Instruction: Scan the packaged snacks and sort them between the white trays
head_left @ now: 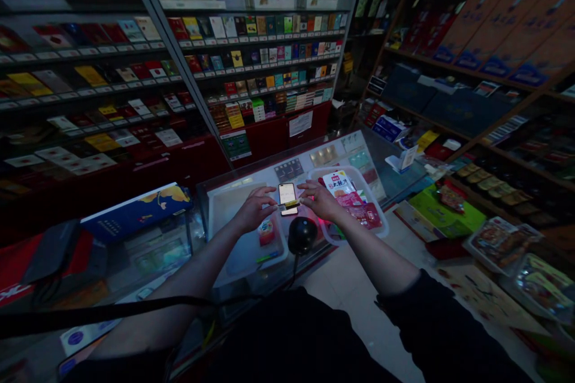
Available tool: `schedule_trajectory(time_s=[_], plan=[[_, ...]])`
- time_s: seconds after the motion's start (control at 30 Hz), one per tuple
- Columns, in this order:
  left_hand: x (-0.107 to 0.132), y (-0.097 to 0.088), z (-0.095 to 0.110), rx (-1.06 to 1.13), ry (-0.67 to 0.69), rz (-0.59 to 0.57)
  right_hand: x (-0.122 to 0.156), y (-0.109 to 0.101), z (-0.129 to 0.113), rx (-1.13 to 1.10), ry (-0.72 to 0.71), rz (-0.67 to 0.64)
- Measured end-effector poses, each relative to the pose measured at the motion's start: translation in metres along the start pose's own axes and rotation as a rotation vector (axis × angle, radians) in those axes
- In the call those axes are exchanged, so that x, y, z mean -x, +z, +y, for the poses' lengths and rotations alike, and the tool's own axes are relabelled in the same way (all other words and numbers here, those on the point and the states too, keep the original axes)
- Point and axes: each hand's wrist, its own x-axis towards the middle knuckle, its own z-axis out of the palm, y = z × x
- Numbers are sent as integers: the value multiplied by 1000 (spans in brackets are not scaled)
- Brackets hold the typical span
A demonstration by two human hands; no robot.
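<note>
My left hand [255, 210] and my right hand [318, 197] meet over the glass counter with fingers bent. Between their fingertips is a small, thin yellowish strip [291, 204], pinched at both ends; it is too small to name exactly. Just behind it a phone [286, 192] shows a lit screen, partly covered by the strip. A black rounded device [302, 234] with a cable sits nearer my body, below my right hand. Beneath my left hand a translucent plastic bin [231, 254] holds a red and white packet [266, 231].
To the right, another plastic bin [381, 230] holds several snack packets [345, 191]. A blue box [135, 212] lies on the left. Shelves of small boxes [269, 25] line the back wall. Cartons and packaged food [505, 239] stand at the right.
</note>
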Motion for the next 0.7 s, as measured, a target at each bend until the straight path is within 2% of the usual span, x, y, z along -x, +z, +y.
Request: schedule_trajectory(time_s=[0.3, 0.53, 0.7], plan=[[-37, 40, 20, -106, 80, -45, 40, -20, 31, 102, 43, 67], [-54, 70, 19, -121, 95, -77, 59, -24, 45, 209, 100, 52], [-58, 83, 17, -121, 71, -121, 66, -23, 52, 279, 117, 39]])
